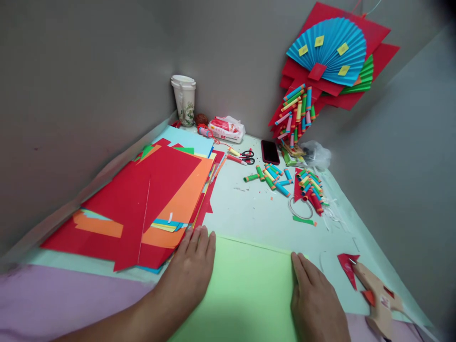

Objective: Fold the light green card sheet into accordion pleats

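A light green sheet of paper lies in front of me, with a narrow fold along its far edge. My left hand rests palm down at the sheet's far left corner, its fingers stretched out flat. At the far right corner, my right hand presses on the paper's side with its fingers straight and close together; its thumb is hidden. Left of the sheet is a stack of red, orange and blue paper, which the left fingertips nearly reach.
A glue gun lies at right beside red paper scraps. Farther back are rolled paper tubes, scissors, a phone, a tissue pack and a lidded cup. A red paper decoration with a blue fan hangs at the wall.
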The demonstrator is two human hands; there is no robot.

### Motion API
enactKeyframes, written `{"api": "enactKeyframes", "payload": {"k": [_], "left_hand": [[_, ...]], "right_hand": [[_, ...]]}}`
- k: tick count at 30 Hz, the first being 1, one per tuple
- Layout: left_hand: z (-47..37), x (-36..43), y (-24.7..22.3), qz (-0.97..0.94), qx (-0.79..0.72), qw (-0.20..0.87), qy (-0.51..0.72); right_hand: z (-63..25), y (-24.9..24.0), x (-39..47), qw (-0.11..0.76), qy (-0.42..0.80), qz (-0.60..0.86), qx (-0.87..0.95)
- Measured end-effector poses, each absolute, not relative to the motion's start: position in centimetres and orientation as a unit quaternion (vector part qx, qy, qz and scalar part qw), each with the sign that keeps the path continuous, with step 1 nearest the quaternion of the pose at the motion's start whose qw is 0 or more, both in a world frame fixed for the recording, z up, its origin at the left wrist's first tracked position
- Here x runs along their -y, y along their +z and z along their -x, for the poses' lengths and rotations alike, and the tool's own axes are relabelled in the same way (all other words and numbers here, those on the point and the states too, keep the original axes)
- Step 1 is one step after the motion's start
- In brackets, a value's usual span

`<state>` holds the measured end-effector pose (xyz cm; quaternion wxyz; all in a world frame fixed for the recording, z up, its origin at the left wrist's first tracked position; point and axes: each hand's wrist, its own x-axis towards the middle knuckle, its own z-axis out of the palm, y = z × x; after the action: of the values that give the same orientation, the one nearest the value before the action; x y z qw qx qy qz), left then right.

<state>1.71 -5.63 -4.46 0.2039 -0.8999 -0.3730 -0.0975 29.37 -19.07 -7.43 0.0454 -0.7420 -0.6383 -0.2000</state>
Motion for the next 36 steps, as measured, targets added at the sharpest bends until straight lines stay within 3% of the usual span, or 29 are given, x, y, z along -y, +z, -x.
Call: {"api": "enactKeyframes", "payload": {"k": [26, 36], "left_hand": [[-1.2, 5.1, -5.4, 0.898, 0.357, 0.22, -0.133], [-1.1, 5.3, -5.8, 0.891, 0.371, 0.231, -0.124]], "right_hand": [[-30.4, -8.9, 18.9, 0.069, -0.201, 0.78, 0.589], [-31.0, -9.3, 19.0, 0.023, -0.258, 0.743, 0.617]]}}
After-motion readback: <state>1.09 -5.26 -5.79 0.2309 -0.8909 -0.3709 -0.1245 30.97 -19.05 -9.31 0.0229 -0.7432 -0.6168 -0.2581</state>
